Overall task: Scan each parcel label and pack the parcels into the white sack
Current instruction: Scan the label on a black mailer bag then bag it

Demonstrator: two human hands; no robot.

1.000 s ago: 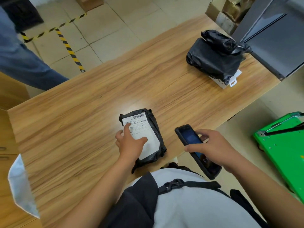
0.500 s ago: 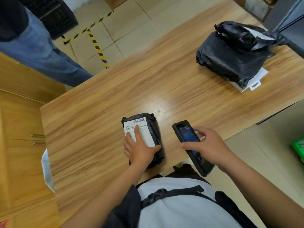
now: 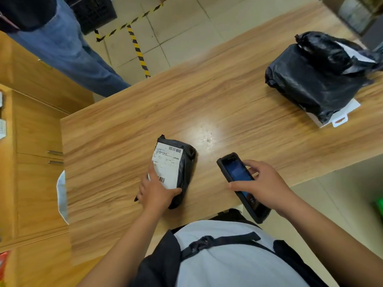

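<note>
A small black parcel (image 3: 185,162) with a white barcode label lies near the front edge of the wooden table (image 3: 228,104). My left hand (image 3: 155,191) rests on its near end, fingers on the label and thumb along its right side. My right hand (image 3: 263,185) grips a black handheld scanner (image 3: 234,168), held just right of the parcel with its screen up. A bit of the white sack (image 3: 62,195) shows past the table's left edge.
Two larger black parcels (image 3: 315,77) are stacked at the table's far right on a white flat packet (image 3: 339,117). A person in jeans (image 3: 68,52) stands beyond the far left corner. Wooden cabinets (image 3: 35,162) line the left side.
My left hand slid back toward the parcel's near end, uncovering more of the label. The scanner stays beside the parcel. The view shifted, so everything sits further right.
</note>
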